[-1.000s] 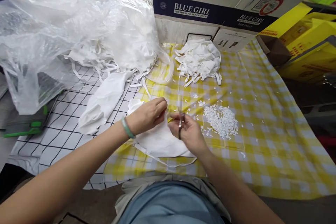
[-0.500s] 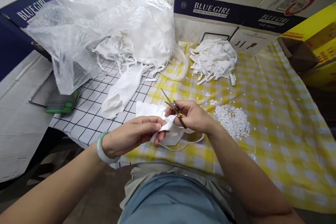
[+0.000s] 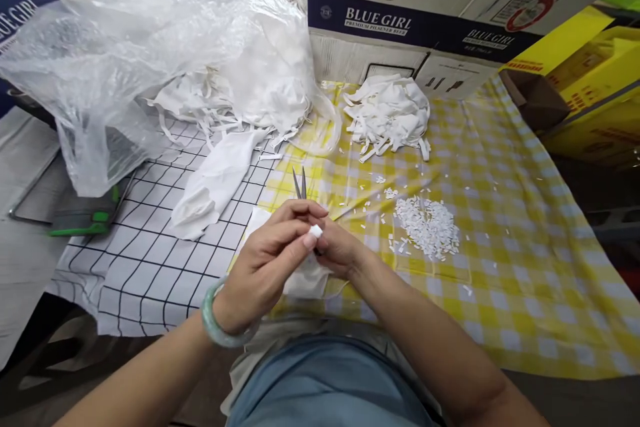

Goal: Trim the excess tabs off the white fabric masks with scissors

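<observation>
My left hand [image 3: 265, 260], a pale green bangle [image 3: 227, 317] on its wrist, is closed with thumb and fingers on a white cloth piece [image 3: 307, 280]. A small folded bit of white shows at the thumb tip. My right hand [image 3: 343, 247] meets it and is closed round a pair of scissors [image 3: 303, 188]. Their two blades point away from me, slightly apart; the handles are mostly hidden behind the fingers. Most of the cloth lies below both hands on the table. To the right is a heap of tiny white clippings [image 3: 430, 227].
A pile of white strapped cloth pieces [image 3: 387, 113] lies at the back, near a large carton [image 3: 370, 13]. Clear plastic bagging [image 3: 125, 40] covers more white cloth at left. One white piece [image 3: 215, 187] lies on the grid cloth. A green-and-grey object [image 3: 87, 210] is far left.
My left hand has moved up and over against my right hand. The scissors have turned to point straight away from me, and the cloth is more covered. The whole view has shifted slightly.
</observation>
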`<move>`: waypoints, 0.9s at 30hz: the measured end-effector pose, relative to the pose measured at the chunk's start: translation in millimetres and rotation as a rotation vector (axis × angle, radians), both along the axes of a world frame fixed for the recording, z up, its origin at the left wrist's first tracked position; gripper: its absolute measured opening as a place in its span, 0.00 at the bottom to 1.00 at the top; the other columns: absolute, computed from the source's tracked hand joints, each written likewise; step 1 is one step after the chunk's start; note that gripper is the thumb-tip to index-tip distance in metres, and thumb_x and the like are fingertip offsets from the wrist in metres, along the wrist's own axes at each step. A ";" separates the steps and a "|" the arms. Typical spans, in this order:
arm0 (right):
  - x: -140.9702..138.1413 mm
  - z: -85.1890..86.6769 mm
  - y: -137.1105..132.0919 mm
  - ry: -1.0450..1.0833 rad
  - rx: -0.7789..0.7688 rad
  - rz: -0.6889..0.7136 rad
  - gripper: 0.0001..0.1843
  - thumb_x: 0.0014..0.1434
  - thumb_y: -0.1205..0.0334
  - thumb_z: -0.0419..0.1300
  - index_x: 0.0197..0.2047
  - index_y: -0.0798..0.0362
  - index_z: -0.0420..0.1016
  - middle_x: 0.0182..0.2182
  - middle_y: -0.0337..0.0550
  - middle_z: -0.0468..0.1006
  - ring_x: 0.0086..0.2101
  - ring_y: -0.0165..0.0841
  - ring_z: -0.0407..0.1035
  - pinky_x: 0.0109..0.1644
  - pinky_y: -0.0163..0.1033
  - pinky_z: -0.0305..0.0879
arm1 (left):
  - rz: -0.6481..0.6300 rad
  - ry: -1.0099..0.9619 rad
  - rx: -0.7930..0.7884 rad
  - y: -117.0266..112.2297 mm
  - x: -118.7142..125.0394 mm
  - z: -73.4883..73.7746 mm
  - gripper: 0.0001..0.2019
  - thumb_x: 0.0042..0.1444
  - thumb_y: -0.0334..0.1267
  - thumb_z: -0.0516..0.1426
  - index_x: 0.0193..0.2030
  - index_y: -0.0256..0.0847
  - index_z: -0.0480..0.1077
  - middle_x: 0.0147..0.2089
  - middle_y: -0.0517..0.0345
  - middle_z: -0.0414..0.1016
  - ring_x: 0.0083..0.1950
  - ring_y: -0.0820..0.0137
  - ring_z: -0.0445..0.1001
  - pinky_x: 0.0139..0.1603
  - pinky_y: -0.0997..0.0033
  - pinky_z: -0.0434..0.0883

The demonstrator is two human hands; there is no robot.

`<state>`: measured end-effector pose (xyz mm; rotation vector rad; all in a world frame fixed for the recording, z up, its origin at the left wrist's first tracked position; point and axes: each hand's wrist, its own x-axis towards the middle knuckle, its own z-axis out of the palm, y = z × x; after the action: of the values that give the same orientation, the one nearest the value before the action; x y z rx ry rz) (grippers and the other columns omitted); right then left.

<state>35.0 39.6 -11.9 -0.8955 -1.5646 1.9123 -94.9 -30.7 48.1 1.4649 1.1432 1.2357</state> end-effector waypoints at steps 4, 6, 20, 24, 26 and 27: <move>29.0 3.8 -7.2 -0.073 -0.047 -0.039 0.26 0.49 0.36 0.64 0.32 0.53 0.68 0.25 0.36 0.71 0.27 0.29 0.66 0.32 0.34 0.64 | 0.143 -0.207 -0.161 5.9 11.7 -27.1 0.13 0.66 0.39 0.53 0.33 0.39 0.74 0.46 0.51 0.67 0.36 0.71 0.67 0.31 0.70 0.67; 55.4 12.8 -8.1 -0.257 0.111 -0.157 0.22 0.52 0.41 0.65 0.32 0.52 0.69 0.26 0.36 0.70 0.28 0.29 0.64 0.33 0.34 0.61 | 0.161 -0.192 -0.178 6.3 19.9 -36.3 0.12 0.65 0.40 0.53 0.34 0.39 0.74 0.47 0.51 0.65 0.35 0.72 0.65 0.30 0.71 0.66; 99.0 25.7 -36.7 -0.716 0.643 -0.134 0.24 0.49 0.41 0.67 0.23 0.52 0.65 0.22 0.38 0.70 0.26 0.31 0.62 0.35 0.38 0.55 | 0.055 0.023 0.008 8.0 59.1 -52.9 0.12 0.66 0.37 0.50 0.31 0.43 0.68 0.37 0.51 0.65 0.55 0.60 0.62 0.58 0.56 0.65; 99.7 26.6 -35.9 -0.716 0.631 -0.134 0.23 0.49 0.42 0.68 0.23 0.52 0.65 0.21 0.38 0.71 0.26 0.31 0.62 0.35 0.37 0.55 | 0.049 -0.007 0.019 6.1 60.2 -57.4 0.12 0.67 0.37 0.50 0.33 0.44 0.70 0.34 0.52 0.67 0.56 0.59 0.61 0.58 0.54 0.64; 99.5 27.3 -35.8 -0.706 0.627 -0.133 0.23 0.49 0.43 0.68 0.23 0.52 0.65 0.21 0.37 0.71 0.25 0.30 0.63 0.34 0.37 0.54 | 0.037 -0.013 0.017 5.1 60.6 -59.5 0.12 0.67 0.36 0.50 0.32 0.44 0.70 0.34 0.52 0.68 0.56 0.59 0.61 0.59 0.54 0.63; 99.3 27.5 -35.9 -0.702 0.626 -0.133 0.23 0.49 0.43 0.68 0.23 0.52 0.65 0.21 0.37 0.71 0.25 0.30 0.63 0.34 0.37 0.54 | 0.034 -0.018 0.017 4.7 60.8 -60.4 0.13 0.67 0.36 0.50 0.32 0.44 0.70 0.34 0.53 0.68 0.56 0.60 0.61 0.60 0.54 0.62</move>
<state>134.3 3.7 15.6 -1.3917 -2.2344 0.9195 -34.2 -26.0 -12.3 1.4491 1.1524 1.2822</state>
